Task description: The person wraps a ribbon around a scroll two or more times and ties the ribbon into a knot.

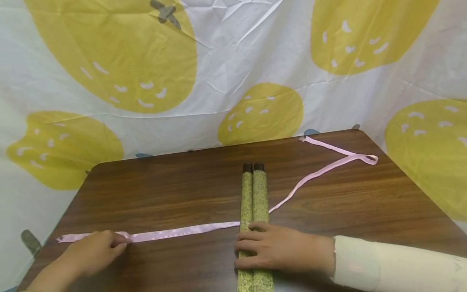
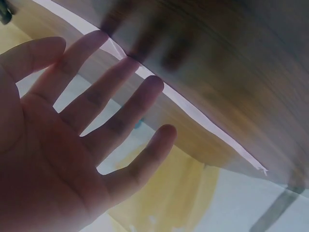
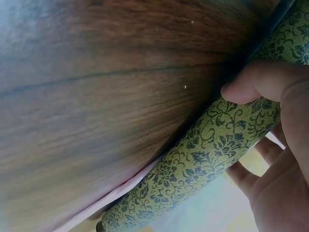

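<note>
Two rolled scrolls (image 1: pixel 260 190) in yellow-green cloth with a dark floral pattern lie side by side on the wooden table, dark knobs at their far ends. My right hand (image 1: pixel 271 247) holds them from above; in the right wrist view its thumb lies along one side of the patterned scroll (image 3: pixel 193 169), with fingers on the far side. A pink ribbon (image 1: pixel 186 231) passes beneath the scrolls and runs out both ways. At its left stretch, my left hand (image 1: pixel 95 251) touches the ribbon. In the left wrist view its fingers are spread and relaxed, fingertips at the ribbon (image 2: pixel 203 118).
On the right, the ribbon's other stretch (image 1: pixel 310 175) bends back in a loop near the table's right edge, its frayed end at the back edge. Behind the brown table (image 1: pixel 164 178) hangs a white cloth (image 1: pixel 219 61) printed with yellow fruit.
</note>
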`<state>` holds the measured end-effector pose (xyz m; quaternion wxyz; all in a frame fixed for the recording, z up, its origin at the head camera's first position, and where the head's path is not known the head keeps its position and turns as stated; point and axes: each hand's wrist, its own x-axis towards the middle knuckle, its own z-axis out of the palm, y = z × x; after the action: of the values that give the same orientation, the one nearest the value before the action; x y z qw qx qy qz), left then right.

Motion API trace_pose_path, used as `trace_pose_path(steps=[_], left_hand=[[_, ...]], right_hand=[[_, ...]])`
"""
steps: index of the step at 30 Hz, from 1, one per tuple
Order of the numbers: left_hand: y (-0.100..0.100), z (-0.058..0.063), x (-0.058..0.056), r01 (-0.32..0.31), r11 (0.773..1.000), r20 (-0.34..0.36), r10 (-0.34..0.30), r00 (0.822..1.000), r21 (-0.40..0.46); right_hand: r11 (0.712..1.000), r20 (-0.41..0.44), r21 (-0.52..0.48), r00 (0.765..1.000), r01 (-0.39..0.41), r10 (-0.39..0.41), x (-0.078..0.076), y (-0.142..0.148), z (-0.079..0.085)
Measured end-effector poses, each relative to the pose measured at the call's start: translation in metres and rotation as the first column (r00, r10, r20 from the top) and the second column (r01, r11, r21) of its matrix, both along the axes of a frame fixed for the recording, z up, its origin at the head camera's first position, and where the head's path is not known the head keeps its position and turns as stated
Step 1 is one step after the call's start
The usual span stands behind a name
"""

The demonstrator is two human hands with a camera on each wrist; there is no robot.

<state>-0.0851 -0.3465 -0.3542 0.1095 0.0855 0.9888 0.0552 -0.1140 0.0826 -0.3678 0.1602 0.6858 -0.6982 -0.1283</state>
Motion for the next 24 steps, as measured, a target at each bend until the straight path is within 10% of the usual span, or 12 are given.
trace_pose_path(steps=[24], left_hand=[[-0.035, 0.004, -0.008, -0.046, 0.998, 0.076, 0.048, 0.996, -0.035]], right_hand=[[0.999, -0.158, 0.045, 0.987, -0.009, 0.016, -0.007, 0.036, 0.002]])
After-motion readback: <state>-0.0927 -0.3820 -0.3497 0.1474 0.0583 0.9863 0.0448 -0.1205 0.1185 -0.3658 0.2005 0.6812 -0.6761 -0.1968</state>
